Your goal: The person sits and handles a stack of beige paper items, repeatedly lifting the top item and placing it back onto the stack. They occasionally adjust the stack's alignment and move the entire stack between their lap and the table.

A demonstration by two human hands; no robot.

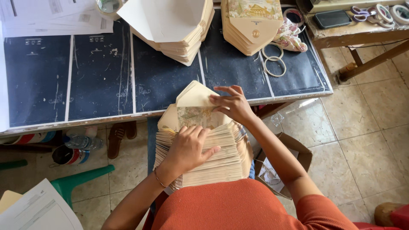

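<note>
My left hand (187,147) lies flat on the thick stack of cream envelopes (213,159) in my lap, fingers spread, pressing it down. Just beyond it, my right hand (232,104) pinches the open flap of the top envelope (194,104), which stands tilted up against the tabletop (102,81) edge. Farther past both hands sit two more envelope piles (183,38) and some tape rings (275,64).
</note>
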